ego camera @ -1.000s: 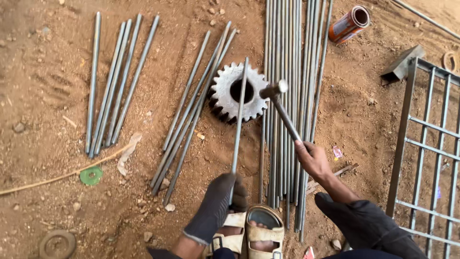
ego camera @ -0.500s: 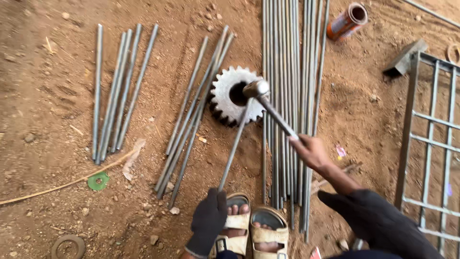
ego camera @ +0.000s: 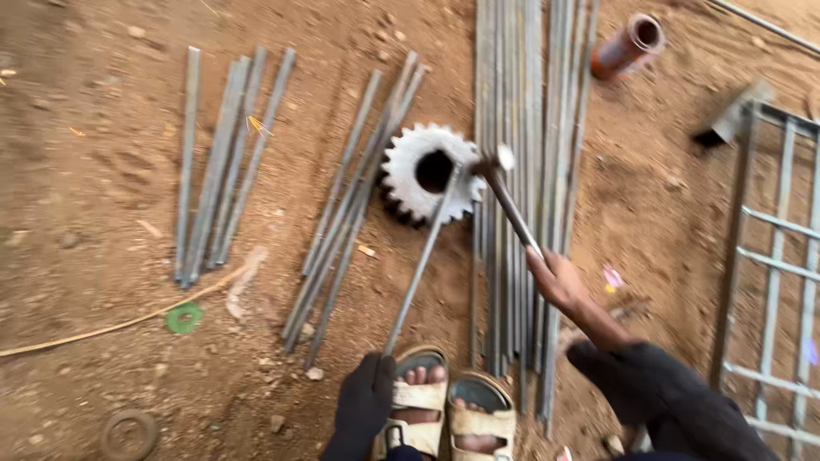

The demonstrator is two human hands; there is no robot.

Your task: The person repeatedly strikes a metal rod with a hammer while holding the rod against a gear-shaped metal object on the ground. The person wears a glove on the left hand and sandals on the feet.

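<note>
Down on the dirt, gloved left hand [ego camera: 366, 401] grips the near end of a steel rod [ego camera: 420, 265] laid across a toothed gear [ego camera: 427, 173]; bare right hand [ego camera: 553, 275] is clenched round a hammer [ego camera: 506, 195], head right at the rod's far end; sandalled feet [ego camera: 448, 414] just below.

The left hand [ego camera: 363, 401] wears a dark, close-fitting knit glove that covers it fully. The right hand [ego camera: 555, 277] is bare, and a dark, loose, creased sleeve [ego camera: 658, 393] starts partway up its forearm. Both feet sit in tan open-toed sandals [ego camera: 448, 410] with broad straps and metal buckles.
</note>
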